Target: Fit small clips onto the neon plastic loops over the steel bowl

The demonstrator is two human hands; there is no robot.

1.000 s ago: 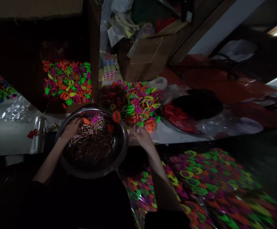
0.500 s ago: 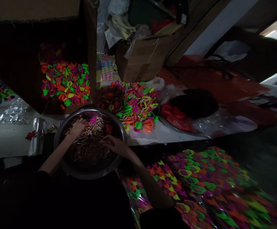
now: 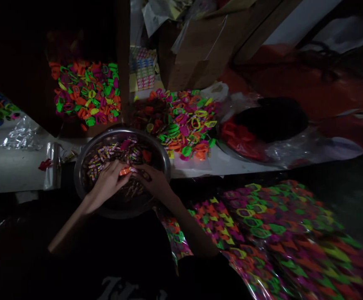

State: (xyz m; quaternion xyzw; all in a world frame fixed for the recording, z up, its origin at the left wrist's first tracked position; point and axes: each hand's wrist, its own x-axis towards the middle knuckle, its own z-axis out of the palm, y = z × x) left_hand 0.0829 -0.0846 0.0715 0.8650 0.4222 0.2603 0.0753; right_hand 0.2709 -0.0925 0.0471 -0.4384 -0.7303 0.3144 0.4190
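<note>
Over a round metal bowl [image 3: 80, 183], my two hands meet with fingertips almost together. My left hand [image 3: 108, 181] pinches a small orange plastic piece [image 3: 124, 171], which looks like a toy watch. My right hand [image 3: 151, 178] is closed at the right end of that piece, its fingers on a small pale wrapped piece [image 3: 133, 169] that is too dim to name surely. Many small striped wrapped pieces, like candies, [image 3: 101, 157] lie in the bowl below. An orange item [image 3: 146, 156] and a magenta one [image 3: 125, 144] rest among them.
Behind the bowl lies a heap of bright plastic pieces [image 3: 181, 121]; more fill an open carton [image 3: 123, 96]. A tray with red plastic and a dark bundle [image 3: 271, 125] sits right. Filled clear packs [image 3: 262, 221] lie lower right. A plastic roll [image 3: 52, 166] is left.
My left hand has come from the bowl's far left to its middle and now holds the orange piece. My right hand has met it there. The view has tilted down slightly.
</note>
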